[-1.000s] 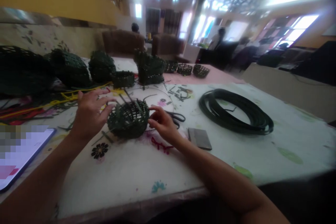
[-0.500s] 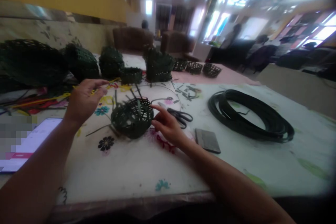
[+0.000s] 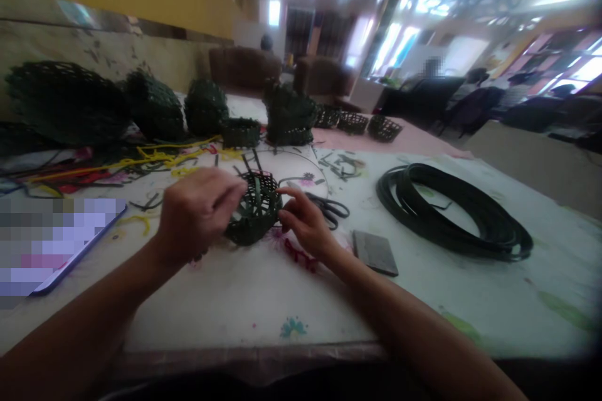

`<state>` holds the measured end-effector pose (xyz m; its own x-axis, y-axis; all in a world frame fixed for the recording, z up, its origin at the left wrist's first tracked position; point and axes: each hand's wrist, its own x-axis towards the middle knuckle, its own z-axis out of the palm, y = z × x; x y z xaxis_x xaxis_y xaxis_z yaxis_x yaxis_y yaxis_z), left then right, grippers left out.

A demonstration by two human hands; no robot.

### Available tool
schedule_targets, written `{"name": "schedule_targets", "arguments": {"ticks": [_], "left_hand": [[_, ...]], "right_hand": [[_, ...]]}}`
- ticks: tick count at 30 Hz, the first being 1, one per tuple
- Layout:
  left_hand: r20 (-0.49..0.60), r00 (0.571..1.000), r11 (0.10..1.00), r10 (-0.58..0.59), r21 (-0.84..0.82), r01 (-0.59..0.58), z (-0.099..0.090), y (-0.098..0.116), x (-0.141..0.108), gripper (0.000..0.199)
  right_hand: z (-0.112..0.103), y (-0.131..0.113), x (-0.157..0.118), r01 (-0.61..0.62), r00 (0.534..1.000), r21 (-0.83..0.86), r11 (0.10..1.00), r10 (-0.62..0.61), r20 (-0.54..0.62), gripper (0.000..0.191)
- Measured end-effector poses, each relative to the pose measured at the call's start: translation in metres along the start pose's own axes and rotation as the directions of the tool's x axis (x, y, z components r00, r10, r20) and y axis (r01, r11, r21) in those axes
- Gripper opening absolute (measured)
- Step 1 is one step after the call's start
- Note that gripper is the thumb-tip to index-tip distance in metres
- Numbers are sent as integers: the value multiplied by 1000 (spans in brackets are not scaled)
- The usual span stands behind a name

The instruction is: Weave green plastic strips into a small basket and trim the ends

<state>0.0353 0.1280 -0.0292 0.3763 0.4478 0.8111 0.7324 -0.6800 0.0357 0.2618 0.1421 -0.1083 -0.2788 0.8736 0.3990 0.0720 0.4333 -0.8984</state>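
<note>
A small dark green woven basket [image 3: 256,225] stands on the table in front of me, with loose strip ends sticking up from its rim. My right hand [image 3: 305,224] is at the basket's right side, index finger and thumb bent against its wall. My left hand [image 3: 197,210] is closed in front of the basket's left side and hides part of it. Its fingertips are pressed together at the rim, slightly blurred; what lies between them is hidden. Behind my right hand lie scissors with dark handles [image 3: 335,210].
A coil of dark green strip [image 3: 470,235] and a grey flat block [image 3: 375,252] lie to the right. A phone [image 3: 89,244] lies at left. Several finished baskets [image 3: 291,116] line the back, beside yellow cord [image 3: 164,153] and strip scraps [image 3: 341,166]. People sit in the background.
My left hand has moved right and nearer to the basket, from half open to closed. My right hand stays at the basket's right side. The whole view has shifted slightly.
</note>
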Motion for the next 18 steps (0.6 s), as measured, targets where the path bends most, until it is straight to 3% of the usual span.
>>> {"name": "schedule_targets", "arguments": {"ticks": [4, 8, 14, 18], "left_hand": [[229, 973, 994, 22, 95, -45, 11, 11, -5, 30], [255, 963, 984, 87, 128, -122, 16, 16, -9, 18], [342, 940, 1000, -4, 3, 4, 28, 11, -17, 9], [372, 928, 999, 6, -36, 8, 35, 7, -21, 9]], "right_hand": [[2, -1, 0, 15, 999, -45, 999, -16, -31, 30], [3, -1, -2, 24, 997, -102, 994, -32, -71, 19], [1, -6, -3, 82, 993, -261, 962, -102, -65, 17], [1, -10, -3, 116, 989, -309, 944, -138, -51, 9]]}}
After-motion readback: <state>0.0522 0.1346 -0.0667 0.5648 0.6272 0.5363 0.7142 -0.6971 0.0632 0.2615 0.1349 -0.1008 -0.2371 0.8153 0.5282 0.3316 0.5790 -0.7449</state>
